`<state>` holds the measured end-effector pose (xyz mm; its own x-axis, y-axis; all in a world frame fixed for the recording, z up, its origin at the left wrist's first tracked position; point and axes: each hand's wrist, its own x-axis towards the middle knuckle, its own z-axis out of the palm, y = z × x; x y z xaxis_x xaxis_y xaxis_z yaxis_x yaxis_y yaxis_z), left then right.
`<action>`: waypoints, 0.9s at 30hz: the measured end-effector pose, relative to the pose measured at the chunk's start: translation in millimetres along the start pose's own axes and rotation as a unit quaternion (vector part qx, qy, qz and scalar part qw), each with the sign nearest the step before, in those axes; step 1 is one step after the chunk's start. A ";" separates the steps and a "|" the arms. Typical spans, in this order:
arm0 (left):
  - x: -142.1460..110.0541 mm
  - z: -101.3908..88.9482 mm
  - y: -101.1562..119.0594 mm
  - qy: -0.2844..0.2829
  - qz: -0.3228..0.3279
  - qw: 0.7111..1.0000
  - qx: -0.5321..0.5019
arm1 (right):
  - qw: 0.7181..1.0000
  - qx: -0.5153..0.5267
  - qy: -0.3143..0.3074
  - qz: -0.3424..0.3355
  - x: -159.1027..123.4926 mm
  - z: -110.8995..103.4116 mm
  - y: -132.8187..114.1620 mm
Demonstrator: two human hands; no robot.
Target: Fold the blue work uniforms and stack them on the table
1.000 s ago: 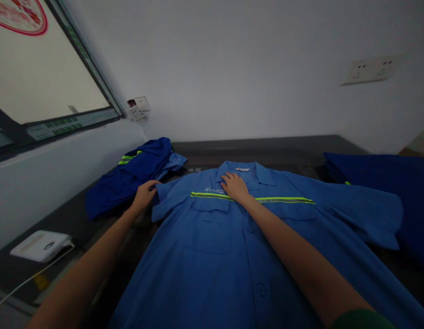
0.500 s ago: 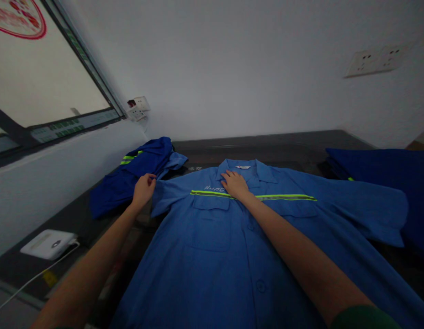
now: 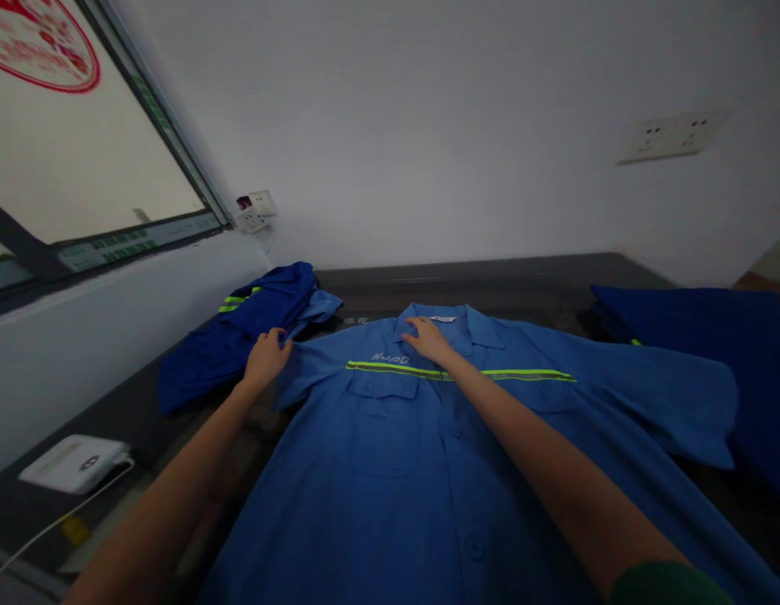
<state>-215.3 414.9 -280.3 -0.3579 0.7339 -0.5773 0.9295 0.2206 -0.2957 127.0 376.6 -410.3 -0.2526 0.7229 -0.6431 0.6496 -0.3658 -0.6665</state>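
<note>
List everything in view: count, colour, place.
Shirt: one, blue, on table
Table: one, dark, below walls
Walls: two, white, back and left
Clothes bundle: one, blue, left
Folded cloth: count unclear, dark blue, right
Device: one, white, near left
Cable: one, white, at device
Patch: one, yellow, lower left
Sockets: several, white, on walls
Window: one, pale, upper left
Emblem: one, red, on window
Left hand: one, bare, at sleeve
Right hand: one, bare, at collar

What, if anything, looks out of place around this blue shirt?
The darker blue clothing left of the shirt lies crumpled in a heap, unlike the shirt, which is spread out. No spill or damage shows.
</note>
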 end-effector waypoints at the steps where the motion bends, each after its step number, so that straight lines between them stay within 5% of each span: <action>1: -1.0 -2.7 -7.7 -0.025 -0.030 0.999 -0.031 | 1.000 0.012 0.011 0.017 10.4 -2.2 2.4; 4: -2.0 -6.3 -19.3 -0.084 -0.107 0.979 -0.152 | 0.998 0.023 0.034 0.051 40.9 -6.0 7.9; 7: 1.1 -1.2 -15.8 -0.086 -0.127 0.961 -0.230 | 0.996 0.042 0.039 0.062 61.9 -1.5 9.6; 15: 13.3 20.0 -10.8 0.014 -0.113 0.940 -0.321 | 0.994 0.063 0.051 0.067 91.7 14.2 20.2; 20: 18.8 26.7 -22.7 0.126 -0.063 0.959 -0.245 | 0.994 0.036 0.077 0.069 91.4 17.6 28.3; 27: 17.2 33.3 -24.1 0.062 -0.002 0.989 -0.135 | 0.999 -0.025 0.037 0.031 72.7 20.5 11.5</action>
<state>-246.9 400.8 -308.4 -0.3637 0.8017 -0.4743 0.9239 0.3754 -0.0740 101.4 413.0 -472.4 -0.1582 0.7426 -0.6508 0.6973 -0.3826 -0.6062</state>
